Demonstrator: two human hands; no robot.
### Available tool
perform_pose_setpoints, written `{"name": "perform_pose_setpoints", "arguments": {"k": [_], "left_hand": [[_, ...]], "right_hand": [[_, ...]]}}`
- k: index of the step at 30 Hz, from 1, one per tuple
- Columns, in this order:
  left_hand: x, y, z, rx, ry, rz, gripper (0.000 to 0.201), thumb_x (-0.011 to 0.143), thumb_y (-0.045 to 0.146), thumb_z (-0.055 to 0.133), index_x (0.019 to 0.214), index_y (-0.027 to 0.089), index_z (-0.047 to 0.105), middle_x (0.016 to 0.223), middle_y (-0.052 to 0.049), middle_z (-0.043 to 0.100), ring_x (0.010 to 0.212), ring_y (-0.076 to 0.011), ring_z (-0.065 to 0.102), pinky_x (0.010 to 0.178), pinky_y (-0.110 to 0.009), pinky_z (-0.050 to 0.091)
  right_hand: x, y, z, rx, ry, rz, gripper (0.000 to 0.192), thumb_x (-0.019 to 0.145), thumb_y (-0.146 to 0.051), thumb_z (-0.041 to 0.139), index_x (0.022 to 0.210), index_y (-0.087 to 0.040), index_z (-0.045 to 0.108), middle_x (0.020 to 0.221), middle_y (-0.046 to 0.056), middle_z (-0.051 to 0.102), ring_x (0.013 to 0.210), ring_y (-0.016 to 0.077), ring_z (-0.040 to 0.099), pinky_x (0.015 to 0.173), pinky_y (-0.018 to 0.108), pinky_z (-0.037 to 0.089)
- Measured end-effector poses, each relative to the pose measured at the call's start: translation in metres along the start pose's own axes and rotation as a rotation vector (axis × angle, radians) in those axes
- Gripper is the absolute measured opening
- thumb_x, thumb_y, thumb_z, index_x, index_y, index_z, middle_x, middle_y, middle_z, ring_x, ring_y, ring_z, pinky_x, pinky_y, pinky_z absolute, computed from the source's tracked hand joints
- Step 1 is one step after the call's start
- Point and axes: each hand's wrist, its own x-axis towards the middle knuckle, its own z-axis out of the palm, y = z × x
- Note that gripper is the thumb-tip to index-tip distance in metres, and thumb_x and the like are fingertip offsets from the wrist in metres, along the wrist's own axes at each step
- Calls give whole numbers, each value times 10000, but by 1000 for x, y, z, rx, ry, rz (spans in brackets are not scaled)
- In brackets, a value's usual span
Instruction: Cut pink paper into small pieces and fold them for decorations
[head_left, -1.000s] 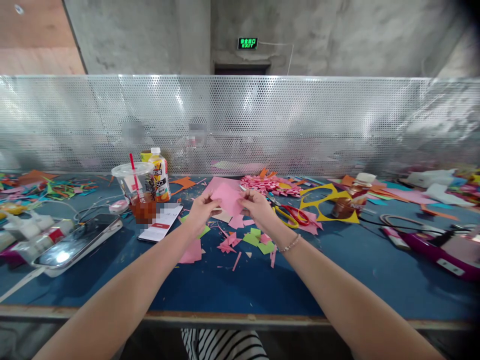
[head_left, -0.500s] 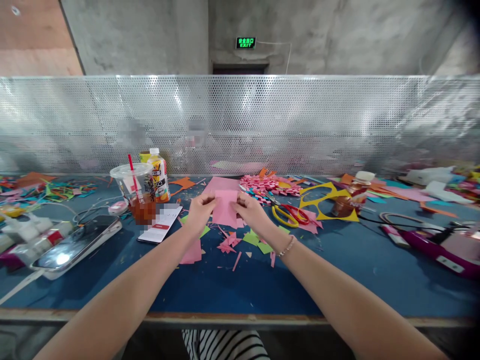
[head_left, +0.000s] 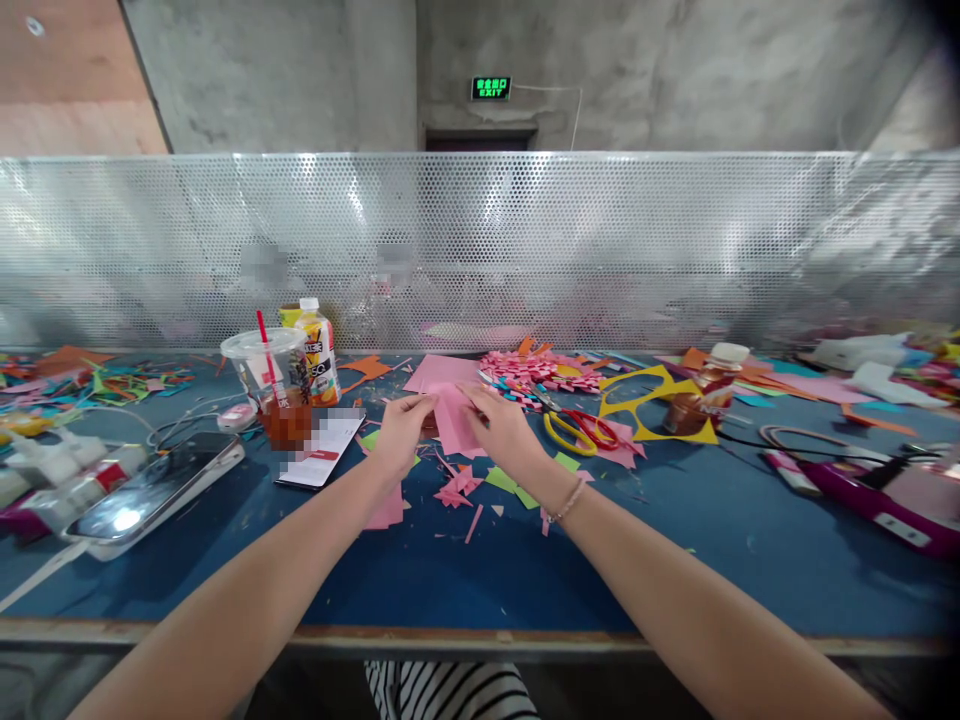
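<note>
A sheet of pink paper (head_left: 454, 422) stands tilted between my hands, just above the blue tabletop. My left hand (head_left: 401, 432) pinches its upper left corner between thumb and fingers. On the other side, my right hand (head_left: 506, 430) grips the paper, its fingers bent over the face and edge. More pink paper (head_left: 431, 371) lies flat behind it. Below my hands are pink scraps (head_left: 457, 485) and green scraps (head_left: 514, 484). Scissors with yellow and red handles (head_left: 574, 430) lie right of my right hand.
A pile of folded pink pieces (head_left: 532, 370) sits behind the scissors. At left stand a plastic cup with straw (head_left: 274, 385) and a bottle (head_left: 318, 350); phones (head_left: 154, 490) lie nearby. A yellow cut-out sheet (head_left: 649, 400) and brown bottle (head_left: 701, 395) are at right. A perforated metal screen (head_left: 480, 250) borders the back.
The pink paper has turned and tilted between my hands. My right hand has shifted slightly, its fingers now reaching further over the paper. My left hand has kept its pinch.
</note>
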Motion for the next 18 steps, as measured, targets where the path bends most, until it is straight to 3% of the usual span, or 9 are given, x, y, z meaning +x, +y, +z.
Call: {"name": "perform_pose_setpoints", "arguments": {"k": [3,7,13,18], "left_hand": [[-1,2,2,-35,11,7,201,593,342,671,646,159,607,594,0,593,528,-123,548,571,-283,463],[0,3,2,-46,39,-3,214,578,337,678,674,158,614,590,6,588,512,-114,539,538,-263,448],[1,4,0,-64,41,9,231,555,346,686,648,151,605,599,-7,592,573,-124,558,556,-248,440],[1,6,1,-66,43,41,188,563,303,661,549,149,556,528,26,519,512,-83,493,539,-223,422]], "right_hand": [[-1,1,-2,-67,-44,-152,404,840,-104,398,1198,-234,533,1180,70,583,1102,190,524,957,388,427],[-2,2,-3,-152,-88,-260,425,851,-81,384,1233,-219,508,1198,82,558,1136,178,494,976,371,431],[-3,-4,-7,-240,-108,-351,422,858,-107,393,1254,-215,493,1202,106,545,1121,205,507,937,392,462],[-3,-11,-11,-257,-149,-425,427,860,-104,388,1259,-219,487,1237,78,546,1148,186,496,974,391,428]]}}
